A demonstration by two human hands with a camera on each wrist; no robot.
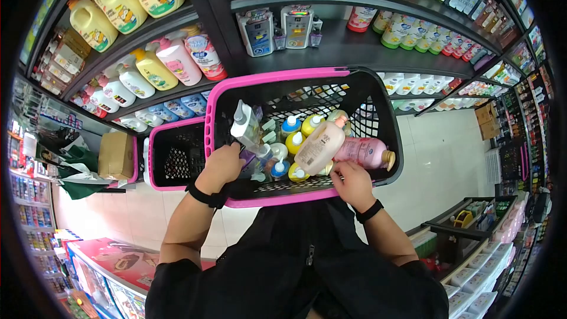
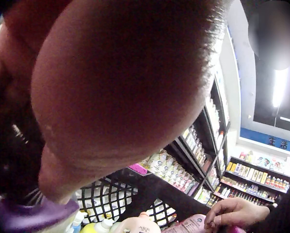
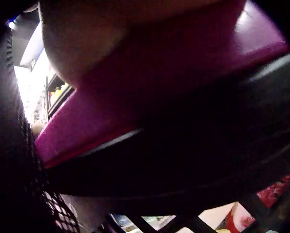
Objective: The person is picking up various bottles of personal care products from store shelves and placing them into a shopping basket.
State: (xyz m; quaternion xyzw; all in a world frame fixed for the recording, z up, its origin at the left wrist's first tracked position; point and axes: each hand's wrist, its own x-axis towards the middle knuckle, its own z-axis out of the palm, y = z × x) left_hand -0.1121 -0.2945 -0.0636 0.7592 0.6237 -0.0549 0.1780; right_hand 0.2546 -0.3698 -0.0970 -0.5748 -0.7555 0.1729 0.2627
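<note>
The pink-rimmed black basket (image 1: 277, 200) holds several bottles. My left hand (image 1: 223, 167) reaches over its left side, fingers round a purple item (image 1: 247, 158), which is also purple in the left wrist view (image 2: 36, 216); its far side is hidden. Beside those fingers a clear pump bottle (image 1: 245, 125) leans. At the near rim rests my right hand (image 1: 352, 184), fingers loosely bent inside, close to a pale peach bottle (image 1: 321, 145) and a pink bottle (image 1: 360, 152) lying on its side. In the right wrist view the pink rim (image 3: 135, 92) lies under the hand (image 3: 82, 43).
Shelves (image 1: 354, 59) of bottles and boxes rise beyond the basket. A second pink-rimmed basket (image 1: 155, 159) and a cardboard box (image 1: 116, 155) stand to the left. Display units fill the lower right, with white packs (image 1: 472, 272); a red-topped counter (image 1: 118, 260) is at lower left.
</note>
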